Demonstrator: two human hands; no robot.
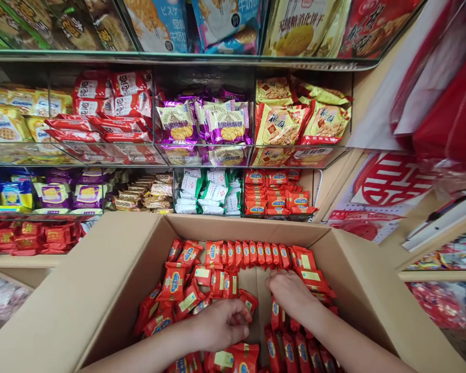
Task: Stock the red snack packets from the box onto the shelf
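My left hand [221,324] is inside the open cardboard box [248,226], its fingers curled and the thumb apart from them. Just beyond its fingertips lies a small red snack packet [249,299], tilted; whether they touch I cannot tell. Across a strip of bare cardboard, my right hand [289,290] reaches down among more red packets with its fingers drawn together. What is between those fingers is hidden. A row of upright red packets [252,254] lines the box's far side. More stand in a row [301,352] at the near right.
Tall box flaps rise at left [62,295] and right [376,290]. Behind the box, a shelf bin [275,191] holds similar red packets, beside a bin of white-and-green packets [213,189]. Glass-fronted shelves of biscuits stand above. Red decorations [396,178] hang at the right.
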